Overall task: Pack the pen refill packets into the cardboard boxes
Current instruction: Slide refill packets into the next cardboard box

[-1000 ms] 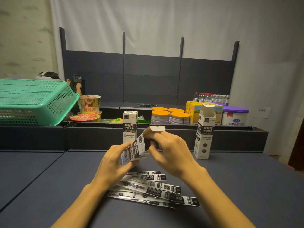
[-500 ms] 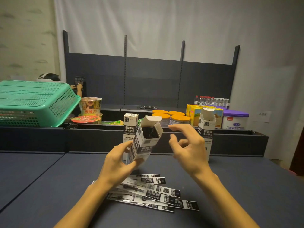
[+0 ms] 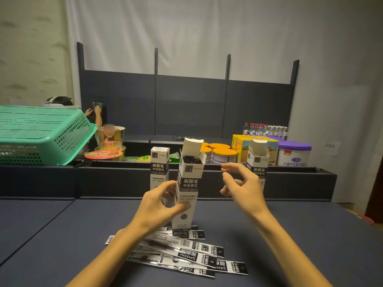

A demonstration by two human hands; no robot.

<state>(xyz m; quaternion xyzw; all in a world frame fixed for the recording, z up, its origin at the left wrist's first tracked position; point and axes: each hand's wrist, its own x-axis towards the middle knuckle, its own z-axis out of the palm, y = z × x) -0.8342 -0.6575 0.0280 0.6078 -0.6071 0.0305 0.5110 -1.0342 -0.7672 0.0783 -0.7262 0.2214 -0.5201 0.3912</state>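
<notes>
Pen refill packets (image 3: 186,252) lie fanned in a loose pile near the front edge of the dark blue bench (image 3: 300,241), partly under the left forearm. Just beyond them the left hand (image 3: 159,206) grips the middle cardboard box (image 3: 187,189), thumb across its front; the box stands nearly upright, top flap raised, dark refills showing inside. The right hand (image 3: 242,187) hovers just beside it, fingers loosely spread and holding nothing. A closed box (image 3: 159,166) stands behind the left hand; an open-flapped box (image 3: 258,160), half hidden by the right hand, stands toward the back edge. Each box reads "刷题笔 中性替芯"; smaller print is illegible. Behind the bench run a dark shelf unit (image 3: 186,110) and a pale curtain. A green basket (image 3: 41,133) is cut off at the left; noodle cups (image 3: 109,141), orange-lidded tins (image 3: 221,154) and a purple-lidded tub (image 3: 294,152) line the shelf.
</notes>
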